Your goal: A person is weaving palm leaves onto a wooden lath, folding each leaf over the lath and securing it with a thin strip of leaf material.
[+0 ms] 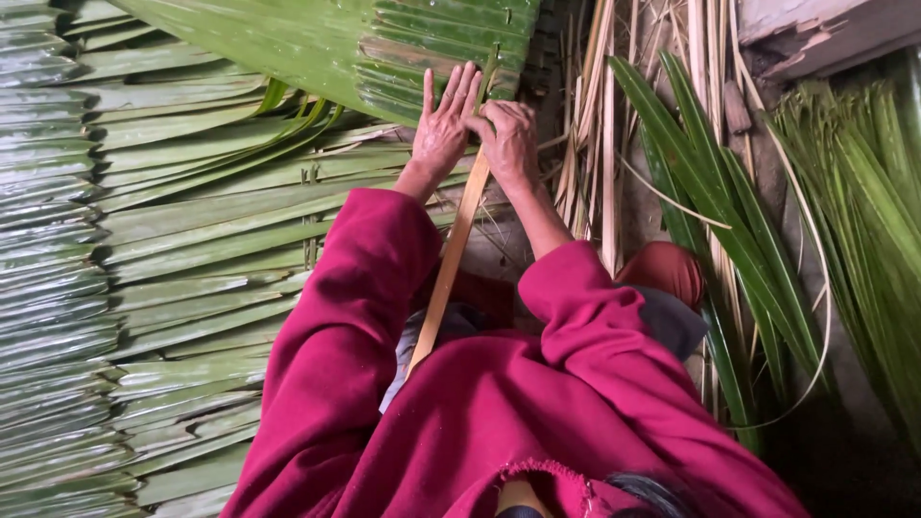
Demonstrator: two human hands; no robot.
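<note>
Nearest the camera is your magenta sweater (499, 422), both sleeves reaching up and away toward the work. Your left hand (443, 129) lies flat with fingers spread and released, pressing on the edge of the folded leaf panel (422, 48). Your right hand (508, 139) is just beside it, touching it at the fingers, curled closed on the top of the wooden slat (451, 264) and what seems to be a narrow green leaf strip (491, 72) rising from the slat's end; the pinch itself is too small to read surely. The slat runs on a slant from your hands down toward your lap, with its lower end over the sweater.

The step in hand looks like fastening a leaf onto the slat: one hand steadies the folded leaves, the other works the strip at the fold. The next move calls for holding the leaves flat and tight against the slat while you draw the strip through, so the fold doesn't spring open.

Finished rows of folded leaves (144, 288) spread across the floor to your left. Loose long green leaves (720, 211) and dry pale stalks (595, 115) lie to your right, within reach.
</note>
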